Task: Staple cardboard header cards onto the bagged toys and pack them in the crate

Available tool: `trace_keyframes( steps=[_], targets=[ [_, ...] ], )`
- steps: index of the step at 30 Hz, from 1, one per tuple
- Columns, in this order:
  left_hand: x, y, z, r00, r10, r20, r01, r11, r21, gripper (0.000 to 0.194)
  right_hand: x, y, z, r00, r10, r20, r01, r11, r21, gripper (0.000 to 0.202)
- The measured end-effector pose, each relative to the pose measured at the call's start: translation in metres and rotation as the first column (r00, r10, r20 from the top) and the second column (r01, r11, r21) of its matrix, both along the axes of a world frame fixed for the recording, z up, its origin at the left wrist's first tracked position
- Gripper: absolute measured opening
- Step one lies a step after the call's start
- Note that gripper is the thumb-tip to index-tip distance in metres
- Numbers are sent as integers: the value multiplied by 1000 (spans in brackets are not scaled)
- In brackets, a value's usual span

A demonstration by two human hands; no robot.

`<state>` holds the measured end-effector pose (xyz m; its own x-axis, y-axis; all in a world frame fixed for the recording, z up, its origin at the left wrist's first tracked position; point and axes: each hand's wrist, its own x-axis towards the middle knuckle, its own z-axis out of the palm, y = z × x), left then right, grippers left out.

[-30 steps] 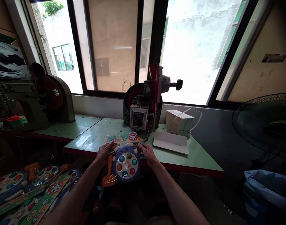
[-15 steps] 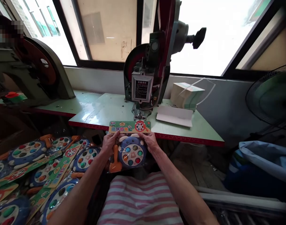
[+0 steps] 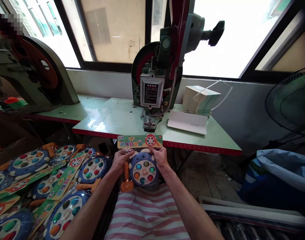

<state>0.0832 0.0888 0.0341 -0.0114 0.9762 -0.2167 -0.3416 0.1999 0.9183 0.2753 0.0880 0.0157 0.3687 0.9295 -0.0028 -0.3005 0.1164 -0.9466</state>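
Between my two hands hangs a bagged toy: a round blue animal-faced game disc [image 3: 143, 168] with coloured domes and an orange toy hammer [image 3: 127, 178] in clear plastic. A green printed header card [image 3: 139, 141] tops the bag. My left hand [image 3: 121, 160] pinches the bag's upper left, just under the card. My right hand [image 3: 158, 156] grips the upper right, thumb on the card's lower edge. Directly beyond the card stands the head of a stapling press [image 3: 149, 125], slightly apart from it.
Many similar bagged toys [image 3: 93, 168] are piled at the left. A white card piece [image 3: 187, 122] and a strapped stack of cards [image 3: 201, 98] lie on the green table [image 3: 109, 116]. Another machine [image 3: 42, 73] stands left; a fan [image 3: 292, 100] and a lined blue bin [image 3: 262, 176] are at right.
Both hands have drawn the bagged toy back toward my lap, so its header card has come away from the press head. The grip of both hands stays closed.
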Motion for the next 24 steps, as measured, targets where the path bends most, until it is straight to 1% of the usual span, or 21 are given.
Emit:
trace_keyframes(
  steps=[4, 7, 9, 11, 13, 14, 17, 21, 24],
  targets=[
    [2, -4, -10, 999, 42, -17, -43, 999, -17, 36, -4, -2, -14, 993, -54, 107, 60, 997, -47, 35],
    [4, -7, -18, 999, 53, -11, -53, 998, -32, 33, -4, -3, -23, 989, -66, 131, 78, 993, -87, 34],
    [7, -9, -22, 999, 45, 2, -45, 998, -47, 33, -3, -5, -24, 989, -57, 136, 72, 991, -109, 34],
    [8, -13, -24, 999, 35, 16, -34, 998, -59, 33, -2, -10, -23, 991, -33, 129, 49, 991, -124, 34],
    [7, -19, -25, 999, 22, 29, -20, 997, -69, 35, 1, -16, -20, 996, 18, 89, -6, 991, -131, 37],
    [5, -23, -26, 999, 13, 35, -10, 997, -73, 37, 2, -20, -18, 997, 67, 46, -60, 989, -133, 40],
    [-4, -36, -26, 999, -19, 46, 23, 997, -79, 40, 5, -31, -16, 991, 133, -12, -133, 980, -146, 46],
    [-19, -57, -26, 998, -42, 42, 43, 998, -40, 43, 5, -43, -13, 987, 140, -79, -154, 967, -204, 45],
    [-30, -70, -26, 999, -37, 10, 37, 999, -6, 39, 2, -53, -7, 979, 177, -101, -197, 948, -250, 41]
  ],
)
